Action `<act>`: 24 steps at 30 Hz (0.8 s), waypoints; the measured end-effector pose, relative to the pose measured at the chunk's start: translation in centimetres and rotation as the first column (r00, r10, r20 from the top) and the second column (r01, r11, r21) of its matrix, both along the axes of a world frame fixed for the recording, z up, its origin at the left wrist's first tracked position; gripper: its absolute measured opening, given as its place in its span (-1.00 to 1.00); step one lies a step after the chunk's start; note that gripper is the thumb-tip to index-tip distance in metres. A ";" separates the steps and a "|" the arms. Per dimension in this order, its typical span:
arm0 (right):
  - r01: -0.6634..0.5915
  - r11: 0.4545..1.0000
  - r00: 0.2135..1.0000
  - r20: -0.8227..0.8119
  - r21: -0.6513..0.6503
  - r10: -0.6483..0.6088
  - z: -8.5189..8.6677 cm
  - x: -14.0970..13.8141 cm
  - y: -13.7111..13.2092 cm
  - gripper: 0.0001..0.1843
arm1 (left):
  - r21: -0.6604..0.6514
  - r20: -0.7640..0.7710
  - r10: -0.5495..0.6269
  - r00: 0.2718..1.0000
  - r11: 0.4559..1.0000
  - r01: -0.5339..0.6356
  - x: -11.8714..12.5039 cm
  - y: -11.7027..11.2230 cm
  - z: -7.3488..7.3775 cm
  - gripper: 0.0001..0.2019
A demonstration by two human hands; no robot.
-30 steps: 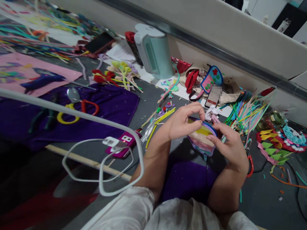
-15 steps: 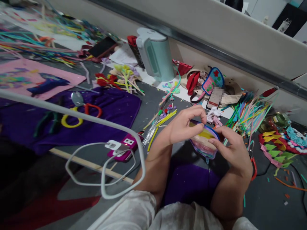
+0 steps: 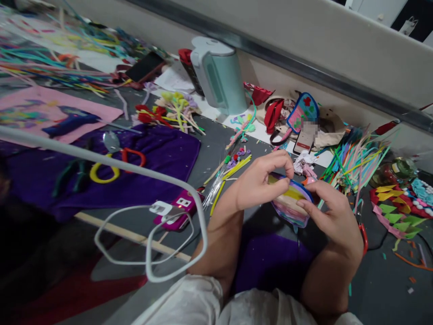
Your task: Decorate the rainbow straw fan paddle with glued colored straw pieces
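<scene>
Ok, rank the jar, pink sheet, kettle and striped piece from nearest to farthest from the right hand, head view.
1. Striped piece: held in the right hand.
2. Jar: to its right.
3. Kettle: left, by the wall.
4. Pink sheet: far left.

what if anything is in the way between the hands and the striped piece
Nothing visible stands between them: the right hand grips the striped piece at its right side, and the left hand is right at its upper edge.
</scene>
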State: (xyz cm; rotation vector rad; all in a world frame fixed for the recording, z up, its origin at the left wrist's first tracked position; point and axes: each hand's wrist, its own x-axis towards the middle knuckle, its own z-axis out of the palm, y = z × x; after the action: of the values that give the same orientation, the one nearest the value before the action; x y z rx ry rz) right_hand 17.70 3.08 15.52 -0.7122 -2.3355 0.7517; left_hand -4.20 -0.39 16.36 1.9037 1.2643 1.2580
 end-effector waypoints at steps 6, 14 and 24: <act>-0.011 1.000 1.000 -0.003 0.015 0.011 0.3 -0.2 0.0 -0.86 | 0.004 0.001 -0.002 1.000 1.000 0.002 -0.1 0.0 -0.1 -0.94; -0.008 1.000 1.000 -0.014 0.015 0.009 0.1 -0.1 0.0 -0.84 | -0.031 -0.008 0.011 1.000 0.999 -0.011 0.0 -0.1 0.2 -0.93; -0.012 1.000 1.000 -0.006 0.005 0.012 0.2 -0.2 0.0 -0.84 | -0.017 -0.012 0.004 1.000 1.000 -0.004 -0.1 -0.1 0.1 -0.94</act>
State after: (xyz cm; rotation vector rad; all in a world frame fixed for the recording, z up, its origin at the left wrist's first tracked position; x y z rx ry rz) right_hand 17.53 3.06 15.69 -0.6931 -2.3373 0.7521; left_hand -4.29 -0.46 16.42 1.9006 1.2816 1.2351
